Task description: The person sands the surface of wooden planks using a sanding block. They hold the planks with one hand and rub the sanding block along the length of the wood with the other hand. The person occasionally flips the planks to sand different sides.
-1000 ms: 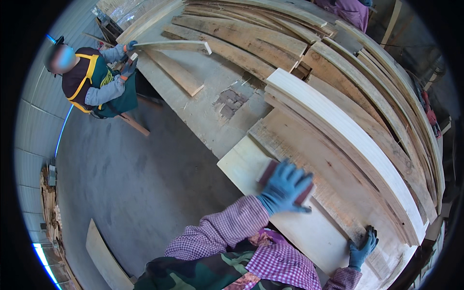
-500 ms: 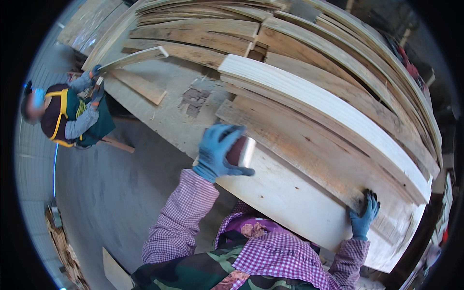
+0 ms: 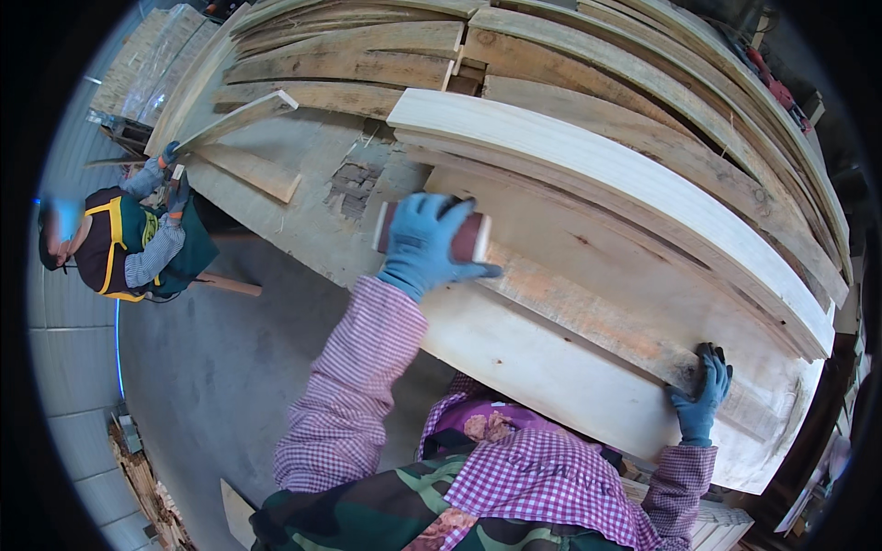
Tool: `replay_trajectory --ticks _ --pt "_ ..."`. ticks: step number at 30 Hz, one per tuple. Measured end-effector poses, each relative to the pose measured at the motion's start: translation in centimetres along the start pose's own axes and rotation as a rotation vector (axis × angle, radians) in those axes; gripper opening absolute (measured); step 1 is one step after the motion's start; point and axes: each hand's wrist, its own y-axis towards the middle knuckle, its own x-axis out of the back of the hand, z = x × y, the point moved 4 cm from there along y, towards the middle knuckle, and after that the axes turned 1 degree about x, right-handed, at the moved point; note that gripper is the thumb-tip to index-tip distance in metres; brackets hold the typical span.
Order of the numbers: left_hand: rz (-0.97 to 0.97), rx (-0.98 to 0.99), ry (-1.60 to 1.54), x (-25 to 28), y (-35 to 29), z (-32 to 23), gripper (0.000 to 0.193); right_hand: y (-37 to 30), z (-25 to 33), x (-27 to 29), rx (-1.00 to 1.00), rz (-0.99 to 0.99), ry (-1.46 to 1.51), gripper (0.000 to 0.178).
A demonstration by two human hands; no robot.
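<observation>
My left hand [image 3: 418, 248], in a blue glove, is wrapped over a sanding block [image 3: 471, 237] with a dark red-brown face and pale ends. The block is at the left end of a narrow, rough wooden plank [image 3: 579, 312] with orange-brown stains. Whether it touches the wood is hidden under my hand. Toward the plank's right end, my gloved right hand [image 3: 702, 399] grips across it, thumb at the near edge and fingers at the far side. Beneath the plank lies a wide pale board [image 3: 524, 354] with small knots.
A stack of boards with a whitish top board [image 3: 606, 184] lies just beyond the plank. Several rough curved boards [image 3: 588, 119] are piled farther back. At the far left a co-worker [image 3: 129, 239] in an apron handles another board [image 3: 239, 119]. A loose wood piece [image 3: 248, 170] lies nearby.
My left hand has moved away from me with the sanding block, from above the pale board to the plank's left end. The block has turned flatter. My right hand keeps its place on the plank.
</observation>
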Motion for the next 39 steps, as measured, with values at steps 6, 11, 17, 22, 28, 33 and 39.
replay_trajectory --ticks 6,11,17,22,28,33,39 --pt "0.049 -0.182 -0.274 -2.9 -2.1 -14.9 0.095 -0.4 -0.8 -0.5 -0.010 0.017 -0.025 0.077" --pt "0.210 -0.304 -0.349 -3.4 -2.0 -16.9 0.104 -1.0 -2.0 -1.0 -0.001 0.000 -0.054 0.083" --pt "0.113 -0.277 -0.168 -2.1 -3.6 -14.7 0.102 -0.4 -1.6 -1.1 0.017 0.006 -0.055 0.084" --pt "0.175 -0.237 -0.120 -2.1 -3.4 -14.9 0.101 -0.6 -1.2 -0.9 -0.005 0.013 -0.028 0.082" --pt "0.233 -0.273 -0.069 -2.6 -3.0 -14.2 0.101 -0.8 -2.0 -1.0 0.013 0.001 -0.002 0.080" --pt "0.107 -0.235 0.000 -0.4 -2.1 -5.1 0.098 -0.9 -1.2 -0.5 0.006 -0.019 -0.001 0.079" --pt "0.098 0.017 0.100 1.2 -1.4 5.7 0.102 0.3 0.4 -0.2 0.014 -0.026 0.011 0.077"
